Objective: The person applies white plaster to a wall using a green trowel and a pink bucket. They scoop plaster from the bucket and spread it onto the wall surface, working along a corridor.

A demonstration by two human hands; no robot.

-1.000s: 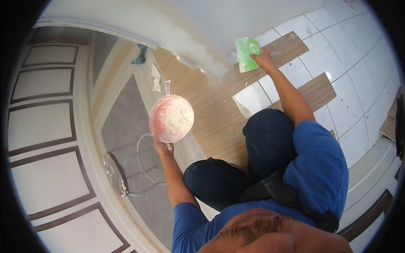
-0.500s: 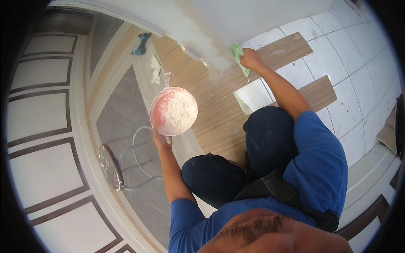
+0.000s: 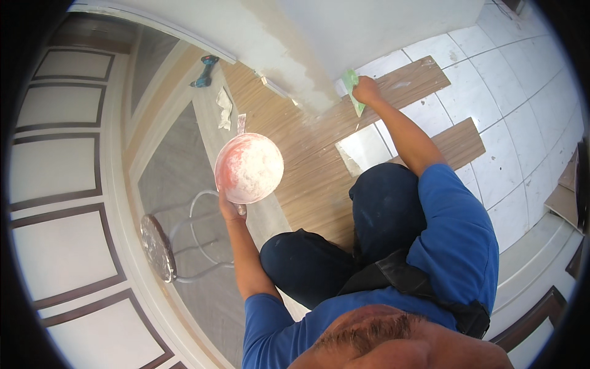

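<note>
My left hand [image 3: 230, 209] is closed on the lower edge of a round pinkish bowl [image 3: 226, 169] and holds it over the floor. Whitish filler paste [image 3: 258, 167] fills much of the bowl. A flat, smeared tool end [image 3: 241, 123] sticks out past its far rim. On the right, my right hand [image 3: 367, 91] grips a green putty spreader [image 3: 352, 85], held at the foot of the white wall corner [image 3: 319, 92]. Whether its edge touches the wall, I cannot tell. A beige-brown patch [image 3: 286, 40] runs down the wall above it.
A blue-black power tool [image 3: 204, 71] and crumpled white paper [image 3: 224, 109] lie at the far left. Below them, a round-seated metal stool [image 3: 158, 249] lies on its side. Wood-look planks [image 3: 313, 166] meet white tiles [image 3: 507, 98], with loose-looking plank ends [image 3: 458, 144] over the tiles.
My right hand and the green spreader have shifted slightly right along the wall's foot. The bowl stays in my left hand; the whole view has drifted a little.
</note>
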